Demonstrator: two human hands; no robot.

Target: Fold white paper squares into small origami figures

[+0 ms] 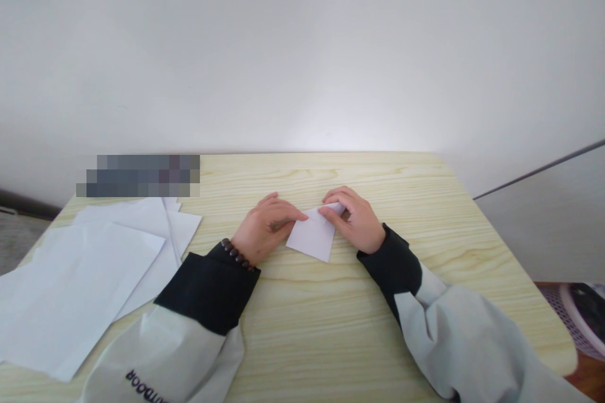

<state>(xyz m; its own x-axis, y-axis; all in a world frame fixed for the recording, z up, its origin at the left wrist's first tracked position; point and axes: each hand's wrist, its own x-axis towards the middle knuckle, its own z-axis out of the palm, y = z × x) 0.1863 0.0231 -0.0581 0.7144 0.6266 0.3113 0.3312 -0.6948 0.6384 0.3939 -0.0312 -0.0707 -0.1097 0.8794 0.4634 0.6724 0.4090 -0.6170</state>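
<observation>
A small folded piece of white paper (312, 237) lies at the middle of the wooden table, one corner pointing toward me. My left hand (265, 227), with a dark bead bracelet at the wrist, has its thumb and fingertips on the paper's upper left edge. Around the upper right corner, my right hand (357, 217) pinches the paper between thumb and fingers. The paper's far edge is partly hidden by the fingers of both hands.
Several loose white sheets (89, 283) overlap on the left of the table (302, 340). Behind them is a blurred-out dark object (142, 176). A white wall (302, 50) borders the far edge. A pinkish basket (567, 312) stands below at the right.
</observation>
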